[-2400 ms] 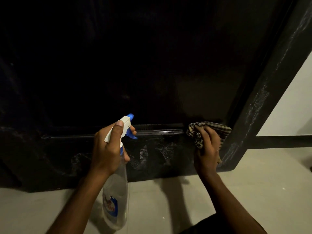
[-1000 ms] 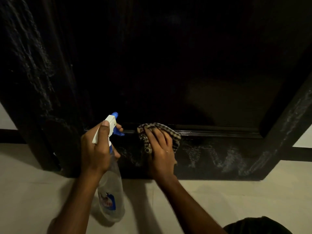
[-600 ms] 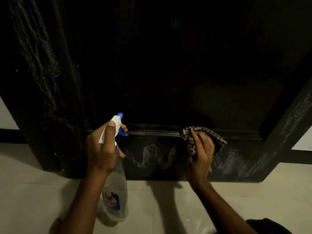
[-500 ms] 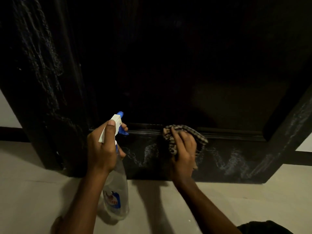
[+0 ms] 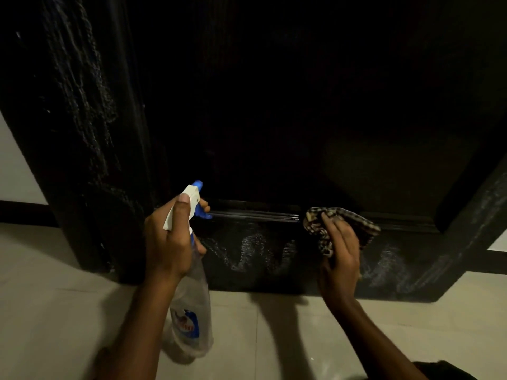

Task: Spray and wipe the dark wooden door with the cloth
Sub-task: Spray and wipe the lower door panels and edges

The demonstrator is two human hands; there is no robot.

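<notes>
Checked cloth point(image 5: 340, 229) bunched in right hand point(image 5: 338, 259) against door point(image 5: 274, 105); left hand point(image 5: 170, 242) grips spray bottle point(image 5: 192, 305).

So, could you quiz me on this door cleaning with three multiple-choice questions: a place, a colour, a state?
1. Where is the checked cloth? A. against the door, on its lower part B. on a table C. in a bucket
2. The trigger of the spray bottle is: A. red B. blue C. green
3. The left hand: A. hangs empty B. grips the spray bottle C. holds a brush
A: the right hand holds it there. B: blue shows beside the white head. B: it curls round the bottle's neck.
</notes>
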